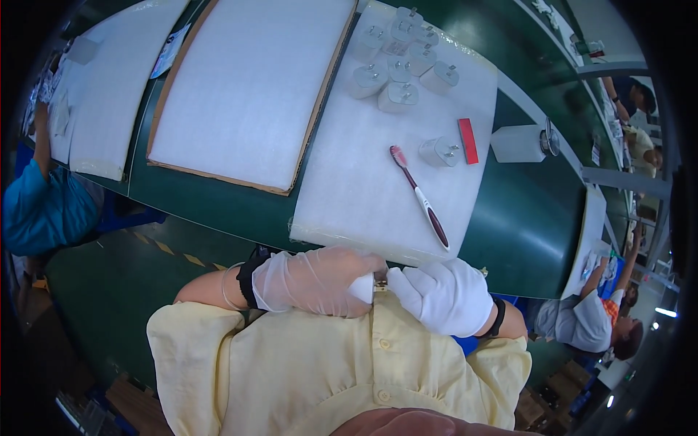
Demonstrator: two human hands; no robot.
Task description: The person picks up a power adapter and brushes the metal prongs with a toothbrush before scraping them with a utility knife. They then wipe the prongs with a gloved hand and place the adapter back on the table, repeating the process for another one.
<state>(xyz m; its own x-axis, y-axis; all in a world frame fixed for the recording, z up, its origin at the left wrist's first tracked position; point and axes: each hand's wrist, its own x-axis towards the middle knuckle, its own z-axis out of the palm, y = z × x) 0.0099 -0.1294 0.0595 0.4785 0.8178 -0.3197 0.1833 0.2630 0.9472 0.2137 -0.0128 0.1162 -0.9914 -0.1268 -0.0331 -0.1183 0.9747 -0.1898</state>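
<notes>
Yellow shirt (313, 356) nearest, the left hand (320, 280) grasps a white charger (361, 289) just off the bench's (527, 232) near edge, the right hand (445, 294) curled by its prongs (380, 282), grip unclear; a loosened left grip could drop it.

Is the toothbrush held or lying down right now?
Lying down: the toothbrush rests full-length on the mat; neither the left hand nor the right hand grips it.

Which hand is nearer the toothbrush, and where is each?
Right. The right hand is just below the toothbrush in the picture; the left hand is farther off, below and leftward.
</notes>
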